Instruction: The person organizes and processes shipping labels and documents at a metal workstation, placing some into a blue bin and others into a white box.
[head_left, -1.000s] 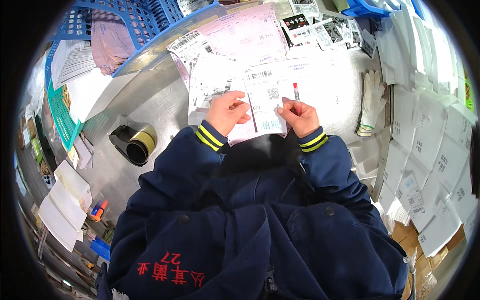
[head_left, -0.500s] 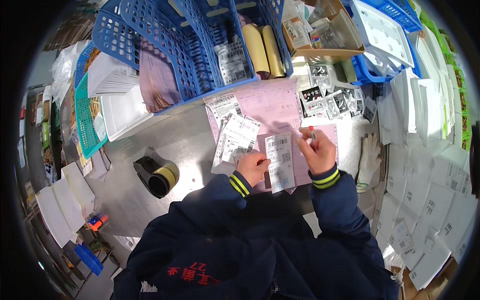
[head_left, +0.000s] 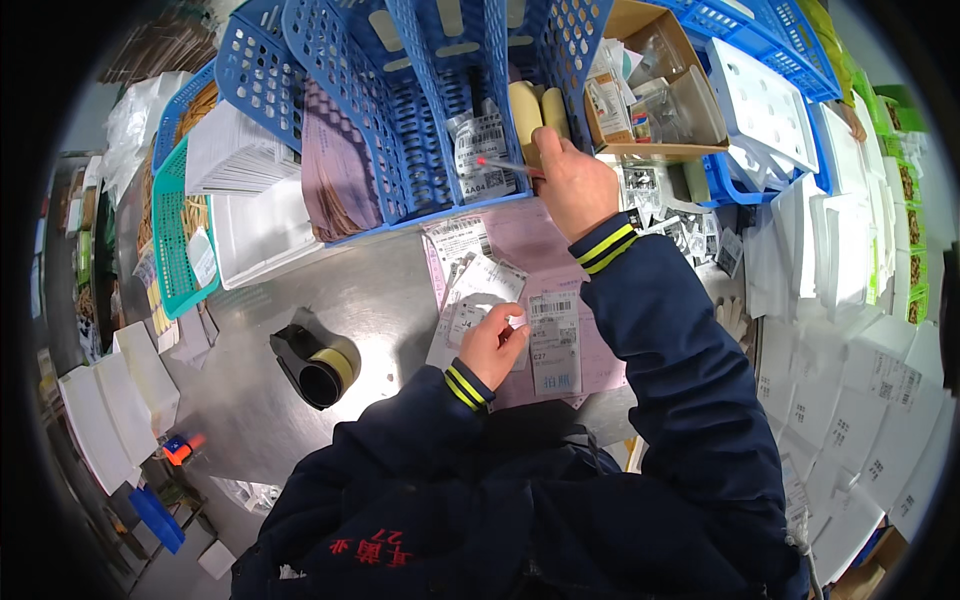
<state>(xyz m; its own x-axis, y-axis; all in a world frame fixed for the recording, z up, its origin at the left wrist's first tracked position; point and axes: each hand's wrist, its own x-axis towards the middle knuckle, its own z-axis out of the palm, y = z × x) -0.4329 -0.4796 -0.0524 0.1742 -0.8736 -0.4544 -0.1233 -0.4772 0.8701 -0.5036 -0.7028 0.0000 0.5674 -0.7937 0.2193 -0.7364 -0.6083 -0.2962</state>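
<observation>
My right hand point(head_left: 575, 185) is closed around a slim pen with a red end point(head_left: 508, 166), reaching over the front of the blue divided basket point(head_left: 400, 205). Close to the pen are a label packet point(head_left: 480, 150) and yellow rolls point(head_left: 525, 115) in the basket. My left hand point(head_left: 490, 345) is closed beside the labels, with a small pale bit at its fingertips that I cannot make out. Right of it, a long white shipping label point(head_left: 555, 345) lies on pink printed sheets point(head_left: 600, 350). More white labels point(head_left: 490, 280) overlap on the left, partly under my left hand.
A black tape dispenser point(head_left: 312, 365) stands on the metal table point(head_left: 260, 330). Small printed packets point(head_left: 690, 230) and a glove point(head_left: 732, 315) lie to the right. A cardboard box point(head_left: 655, 80), a teal basket point(head_left: 180, 240) and white cartons point(head_left: 850, 380) surround the table.
My right hand has moved forward with the pen, from the label to the blue basket. My left hand has shifted slightly left, off the long label, which now lies on the pink sheets.
</observation>
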